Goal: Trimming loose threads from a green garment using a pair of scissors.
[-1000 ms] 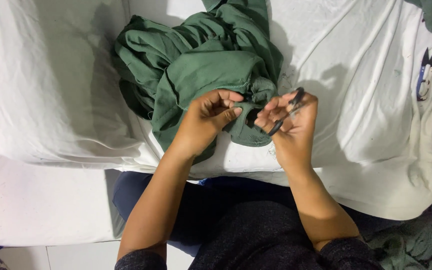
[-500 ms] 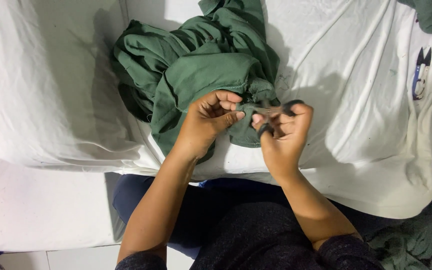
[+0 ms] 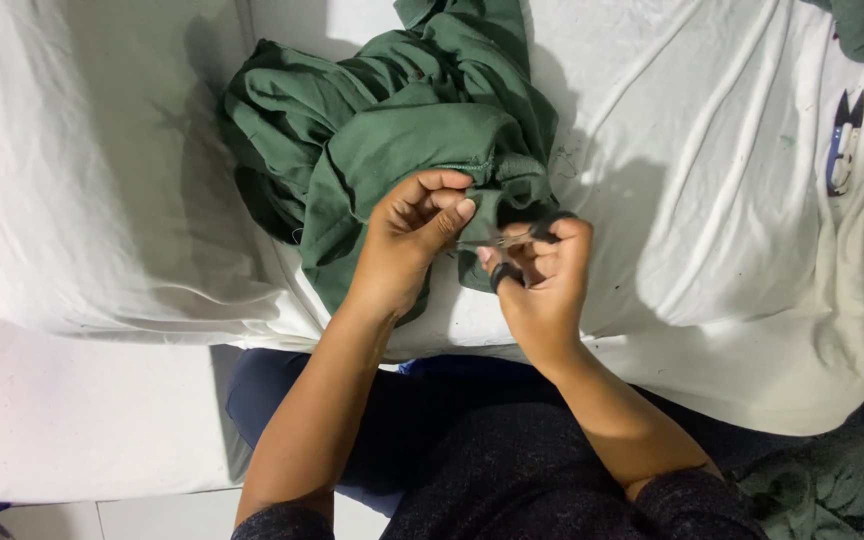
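The green garment (image 3: pixel 392 150) lies bunched just beyond both hands; left hand (image 3: pixel 407 245) pinches its stitched hem; right hand (image 3: pixel 542 285), beside it, is clamped on small black-handled snips (image 3: pixel 517 240); fabric dark, rumpled.

A worktop covered with a wrinkled white cloth sheet (image 3: pixel 712 200). A crumpled dark green fabric garment (image 3: pixel 382 140) lies bunched at its middle. Small blue-handled thread snips (image 3: pixel 844 145) lie well apart near the right edge.
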